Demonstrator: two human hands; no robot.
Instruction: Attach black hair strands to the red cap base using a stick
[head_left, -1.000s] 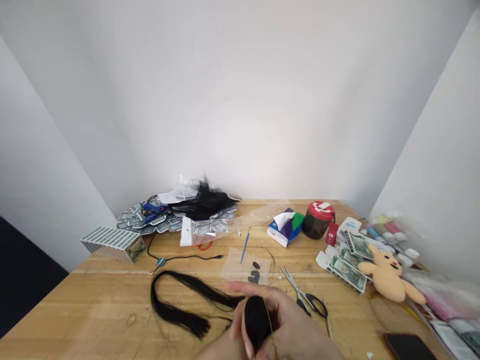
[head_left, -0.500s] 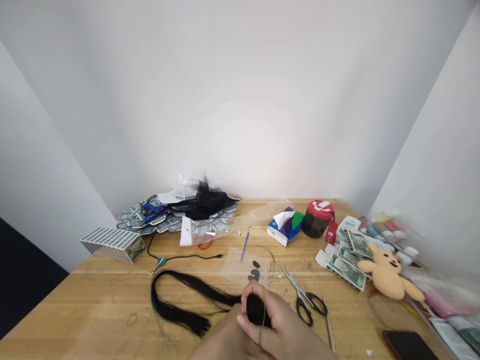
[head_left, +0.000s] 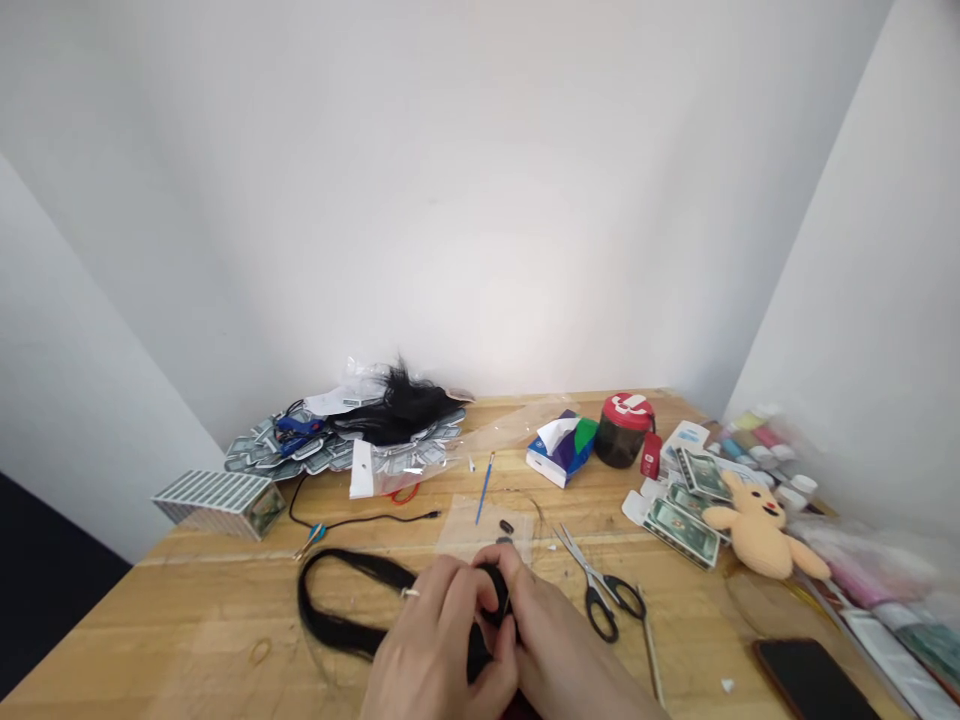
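Left hand (head_left: 424,640) of yours has come up over the work; half a second ago it lay mostly behind the right. Ring (head_left: 410,593) now shows on it.

Black hair bundle (head_left: 493,592) sits between your two hands, at the fingertips. Your right hand (head_left: 559,635) is clamped on it. Your left fingers curl against it; whether they pinch, you cannot tell from this view. Tan band, plain across the bundle earlier, is hard to make out. Left wrist cut off below.

Left of your grip, a long black strand (head_left: 319,620) loops over the table (head_left: 187,610); its loose end, visible before, is hidden by your left hand.

Just beyond your grip: clear bag (head_left: 460,530), brown piece (head_left: 507,526) on it, grey pieces now mostly covered by your right fingers. Near, to the right: scissors (head_left: 596,577), thin stick (head_left: 651,650).
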